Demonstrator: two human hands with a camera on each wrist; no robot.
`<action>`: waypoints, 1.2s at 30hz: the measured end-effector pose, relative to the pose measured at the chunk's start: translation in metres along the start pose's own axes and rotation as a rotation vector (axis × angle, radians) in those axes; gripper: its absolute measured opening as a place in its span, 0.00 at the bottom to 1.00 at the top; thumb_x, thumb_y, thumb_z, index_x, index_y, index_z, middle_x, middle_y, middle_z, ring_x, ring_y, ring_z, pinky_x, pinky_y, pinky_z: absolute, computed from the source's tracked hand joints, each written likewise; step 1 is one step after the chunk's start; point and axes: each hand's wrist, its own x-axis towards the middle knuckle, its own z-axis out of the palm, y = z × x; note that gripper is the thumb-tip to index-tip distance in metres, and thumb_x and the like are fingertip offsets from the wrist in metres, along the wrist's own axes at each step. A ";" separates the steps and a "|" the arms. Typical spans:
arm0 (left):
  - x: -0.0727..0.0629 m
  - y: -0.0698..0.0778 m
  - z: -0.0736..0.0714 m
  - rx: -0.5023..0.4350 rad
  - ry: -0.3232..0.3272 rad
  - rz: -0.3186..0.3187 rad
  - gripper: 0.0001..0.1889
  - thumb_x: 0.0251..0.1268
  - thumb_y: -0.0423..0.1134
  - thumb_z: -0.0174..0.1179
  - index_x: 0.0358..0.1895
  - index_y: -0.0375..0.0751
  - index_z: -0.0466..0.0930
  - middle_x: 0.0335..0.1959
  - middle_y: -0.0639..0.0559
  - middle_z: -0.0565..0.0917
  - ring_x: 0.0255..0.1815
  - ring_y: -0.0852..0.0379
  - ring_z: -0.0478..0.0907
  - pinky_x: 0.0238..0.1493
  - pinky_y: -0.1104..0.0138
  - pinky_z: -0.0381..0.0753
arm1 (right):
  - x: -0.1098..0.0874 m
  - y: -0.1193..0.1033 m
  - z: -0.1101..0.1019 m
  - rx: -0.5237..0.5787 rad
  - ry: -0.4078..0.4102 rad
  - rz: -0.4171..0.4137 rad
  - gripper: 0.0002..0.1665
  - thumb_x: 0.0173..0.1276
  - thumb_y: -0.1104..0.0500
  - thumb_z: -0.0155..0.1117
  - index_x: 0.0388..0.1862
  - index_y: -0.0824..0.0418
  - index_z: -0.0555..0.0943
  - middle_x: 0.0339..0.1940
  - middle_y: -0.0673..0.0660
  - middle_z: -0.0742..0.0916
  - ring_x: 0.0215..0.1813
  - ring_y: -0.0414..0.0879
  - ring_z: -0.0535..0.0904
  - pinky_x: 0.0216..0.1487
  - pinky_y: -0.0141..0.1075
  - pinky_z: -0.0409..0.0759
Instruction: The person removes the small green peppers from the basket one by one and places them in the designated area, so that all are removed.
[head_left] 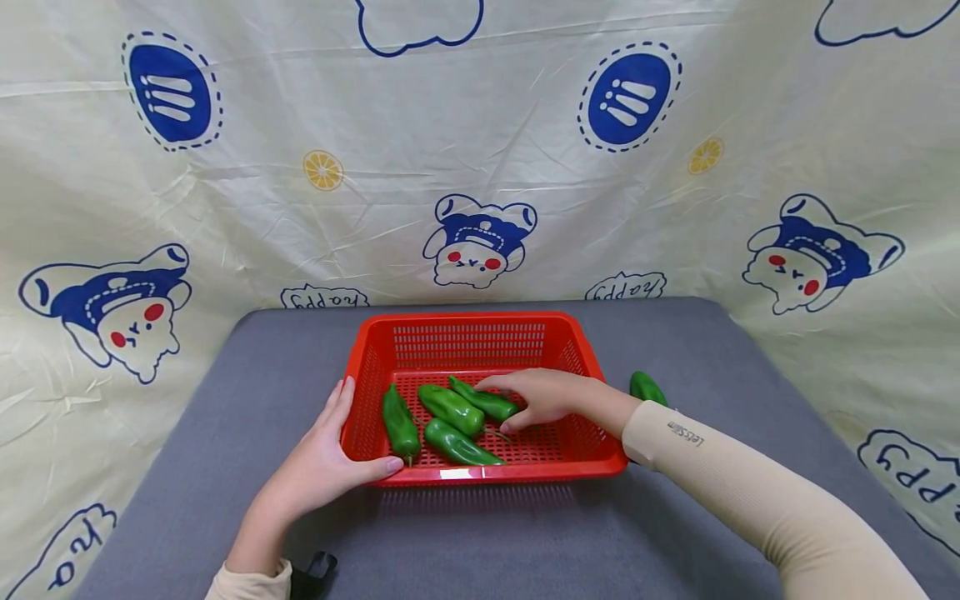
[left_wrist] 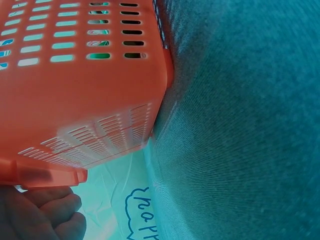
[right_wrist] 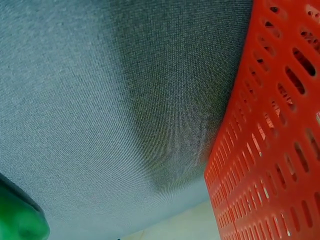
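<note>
Now both hands (head_left: 313, 460) at the red basket (head_left: 517, 473), green peppers (head_left: 450, 408) inside.

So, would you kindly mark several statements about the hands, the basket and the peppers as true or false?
1. The left hand touches the rim of the red basket. True.
2. The right hand is inside the basket, by the green peppers. True.
3. The basket lies on its side. False: it stands upright on the grey table.
4. Another pepper lies outside the basket. True.
5. Both forearms are bare to the elbow. False: pale sleeves cover them.
</note>
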 end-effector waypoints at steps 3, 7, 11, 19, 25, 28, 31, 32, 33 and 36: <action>0.000 0.000 0.000 -0.001 0.000 0.002 0.66 0.46 0.63 0.73 0.82 0.52 0.35 0.83 0.47 0.40 0.79 0.38 0.50 0.64 0.43 0.74 | 0.000 -0.001 0.000 0.017 -0.004 -0.012 0.40 0.65 0.45 0.69 0.75 0.40 0.65 0.68 0.45 0.76 0.63 0.40 0.73 0.69 0.43 0.72; 0.000 0.000 0.001 0.000 0.007 0.013 0.65 0.46 0.63 0.73 0.82 0.51 0.35 0.83 0.48 0.40 0.79 0.39 0.50 0.66 0.42 0.73 | -0.001 -0.001 -0.001 0.038 -0.013 -0.011 0.40 0.66 0.47 0.68 0.75 0.40 0.65 0.68 0.46 0.76 0.63 0.41 0.72 0.69 0.44 0.71; 0.000 -0.001 0.001 0.001 0.010 0.017 0.65 0.46 0.63 0.73 0.82 0.51 0.35 0.83 0.47 0.41 0.79 0.38 0.50 0.65 0.42 0.73 | -0.002 -0.001 0.000 0.054 -0.015 -0.010 0.40 0.66 0.46 0.68 0.75 0.40 0.64 0.68 0.45 0.76 0.63 0.41 0.71 0.68 0.44 0.72; 0.000 -0.001 0.000 0.002 0.009 0.017 0.66 0.46 0.63 0.73 0.82 0.51 0.35 0.83 0.48 0.40 0.79 0.38 0.50 0.65 0.42 0.73 | -0.002 -0.002 0.001 0.057 -0.015 0.011 0.39 0.67 0.41 0.66 0.75 0.37 0.64 0.70 0.43 0.74 0.67 0.40 0.70 0.71 0.43 0.69; 0.000 -0.001 0.000 0.006 0.006 0.015 0.66 0.46 0.64 0.73 0.82 0.51 0.35 0.83 0.47 0.41 0.79 0.38 0.50 0.65 0.42 0.74 | 0.001 0.001 0.003 0.075 -0.023 -0.002 0.38 0.68 0.44 0.66 0.75 0.38 0.64 0.71 0.44 0.73 0.68 0.40 0.69 0.73 0.43 0.68; 0.000 -0.001 0.000 0.005 0.006 0.017 0.66 0.46 0.63 0.73 0.82 0.51 0.35 0.83 0.47 0.41 0.79 0.38 0.50 0.65 0.42 0.73 | 0.002 0.002 0.004 0.088 -0.037 -0.009 0.39 0.68 0.46 0.66 0.76 0.39 0.62 0.71 0.46 0.73 0.67 0.42 0.69 0.71 0.44 0.69; 0.000 -0.001 0.000 0.004 0.009 0.022 0.65 0.47 0.63 0.73 0.82 0.50 0.36 0.83 0.46 0.41 0.79 0.38 0.50 0.66 0.42 0.72 | 0.002 0.003 0.005 0.100 -0.058 -0.003 0.42 0.68 0.47 0.66 0.78 0.38 0.60 0.71 0.48 0.72 0.66 0.44 0.69 0.71 0.46 0.69; 0.000 -0.001 0.001 0.003 0.010 0.024 0.65 0.47 0.62 0.73 0.82 0.50 0.36 0.83 0.46 0.41 0.79 0.38 0.49 0.66 0.42 0.72 | 0.002 0.003 0.005 0.106 -0.064 0.000 0.42 0.68 0.47 0.66 0.78 0.38 0.59 0.71 0.49 0.72 0.66 0.44 0.69 0.71 0.46 0.69; 0.000 -0.001 0.001 0.002 0.011 0.025 0.65 0.47 0.62 0.73 0.82 0.50 0.36 0.83 0.46 0.41 0.79 0.38 0.49 0.67 0.42 0.72 | 0.002 0.003 0.005 0.110 -0.072 0.003 0.43 0.68 0.47 0.66 0.78 0.37 0.58 0.71 0.49 0.72 0.66 0.44 0.69 0.70 0.46 0.69; 0.000 -0.001 0.001 -0.001 0.013 0.026 0.65 0.47 0.62 0.73 0.82 0.50 0.36 0.83 0.46 0.41 0.79 0.38 0.49 0.67 0.42 0.71 | 0.001 0.003 0.004 0.121 -0.093 0.018 0.45 0.68 0.48 0.67 0.79 0.34 0.56 0.69 0.49 0.73 0.63 0.45 0.70 0.67 0.46 0.71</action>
